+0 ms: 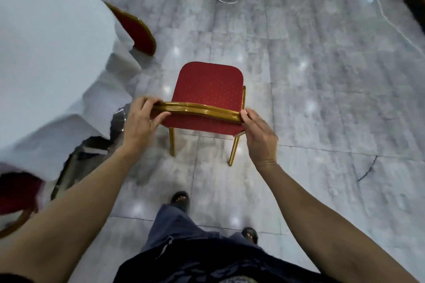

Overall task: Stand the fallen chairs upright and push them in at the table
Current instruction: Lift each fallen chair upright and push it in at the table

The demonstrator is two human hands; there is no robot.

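Two hands hold one red chair (208, 89) in the head camera's view, and it stands on its legs on the gray floor (322, 99), right in front of the person's feet. The left hand (140, 122) is wrapped over the left end of the gold top rail (197, 109), fingers curled together on it. The right hand (258, 138) pinches the right end of the rail, thumb on one side and fingers behind it. The round table (46, 41), under its white cloth, is off to the left, near the chair but not touching it. Another red chair (138, 30) is tucked against the far side of the table, and a bit of a third one (16, 193) shows at the low left edge. I think the chair is stiff and hard, with a metal frame and a soft seat, not too heavy for two hands. The shiny rail may be a little slippery, so holding both ends looks best. The smooth floor should let the legs slide when it is pushed toward the table.
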